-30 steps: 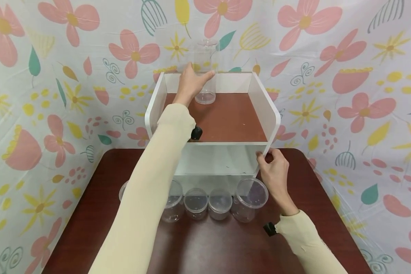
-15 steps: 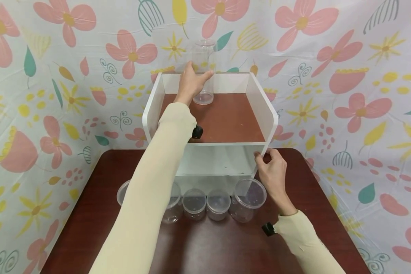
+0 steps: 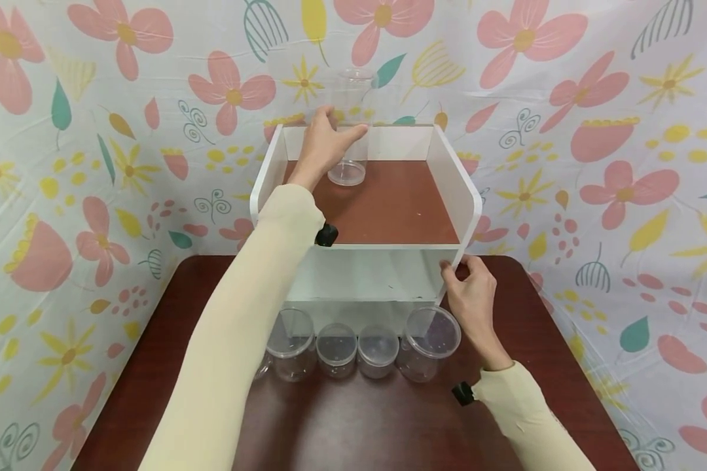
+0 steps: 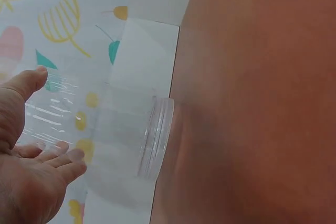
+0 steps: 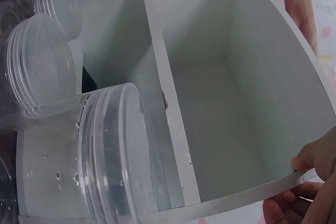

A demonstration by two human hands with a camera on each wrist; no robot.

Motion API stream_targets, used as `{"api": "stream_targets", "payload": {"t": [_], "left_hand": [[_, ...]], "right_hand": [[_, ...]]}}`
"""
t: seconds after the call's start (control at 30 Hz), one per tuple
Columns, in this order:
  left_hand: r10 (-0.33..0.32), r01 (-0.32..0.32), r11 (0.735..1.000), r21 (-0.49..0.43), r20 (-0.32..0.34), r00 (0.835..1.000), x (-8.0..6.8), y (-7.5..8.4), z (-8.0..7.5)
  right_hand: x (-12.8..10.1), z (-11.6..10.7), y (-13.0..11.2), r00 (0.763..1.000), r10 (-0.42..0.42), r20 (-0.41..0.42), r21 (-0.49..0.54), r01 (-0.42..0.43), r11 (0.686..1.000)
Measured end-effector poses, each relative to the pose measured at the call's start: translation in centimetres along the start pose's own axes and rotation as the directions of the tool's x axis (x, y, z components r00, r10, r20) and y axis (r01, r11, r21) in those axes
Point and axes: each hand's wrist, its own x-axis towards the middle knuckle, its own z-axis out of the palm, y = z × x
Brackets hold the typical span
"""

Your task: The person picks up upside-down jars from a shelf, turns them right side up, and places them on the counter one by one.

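**Placing a tall clear jar on the top shelf**

Reaching to the far side of the white shelf unit (image 3: 365,196), the person's left hand (image 3: 324,140) wraps the tall clear jar (image 3: 349,124). The jar stands upright on the brown top shelf (image 3: 389,206), near its far edge and left of the middle, close to the low white back wall. In the left wrist view the thumb and fingers (image 4: 58,158) lie spread along the jar's side, loosely curved around it rather than clamped tight, and the jar's base (image 4: 156,137) meets the brown surface. The right hand (image 3: 471,291) pinches the near right front edge of the shelf unit, fingers curled over the white panel, as the right wrist view confirms at the panel's corner (image 5: 310,174).

On the dark table (image 3: 389,425), just in front of the unit, a row of lidded clear tubs (image 3: 359,347) stands side by side, the largest one (image 3: 430,337) at the right, close to the right hand.

Judging from this, the step in hand seems to be setting the jar down on the top shelf while the other hand steadies the unit. The next move would call for letting go cleanly without tipping the tall, narrow jar, then drawing the arm back over the shelf's front edge.
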Motion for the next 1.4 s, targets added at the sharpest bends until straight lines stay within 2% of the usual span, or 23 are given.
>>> {"api": "stream_targets", "payload": {"t": [0.23, 0.6, 0.73, 0.93, 1.13, 1.4], "left_hand": [[0.021, -0.021, 1.0, -0.004, -0.017, 1.0, -1.4, -0.6, -1.0], [0.028, -0.024, 0.995, -0.1, 0.034, 0.999, -3.9, -0.8, -2.4], [0.053, -0.048, 0.99, -0.13, 0.038, 0.998, -4.6, -0.9, -3.1], [0.089, -0.085, 0.98, -0.18, 0.015, 0.996, -5.7, -1.3, -4.0], [0.096, -0.091, 0.975, -0.203, 0.018, 0.995, -6.9, -1.8, -4.8], [0.126, -0.121, 0.968, -0.22, 0.011, 0.992, -8.3, -2.1, -5.2]], "right_hand": [[0.0, -0.1, -0.1, 1.0, 0.001, -0.005, 0.001, -0.001, 1.0], [0.0, -0.2, -0.1, 1.0, 0.0, 0.009, 0.004, 0.0, 1.0], [0.0, -0.2, -0.1, 1.0, 0.007, 0.012, 0.002, -0.007, 1.0], [0.1, -0.2, -0.2, 1.0, 0.005, 0.014, 0.0, -0.005, 1.0], [0.1, -0.2, -0.3, 1.0, 0.003, 0.022, 0.006, -0.003, 1.0], [0.0, -0.1, -0.6, 0.999, 0.029, 0.032, 0.008, -0.029, 1.0]]}}
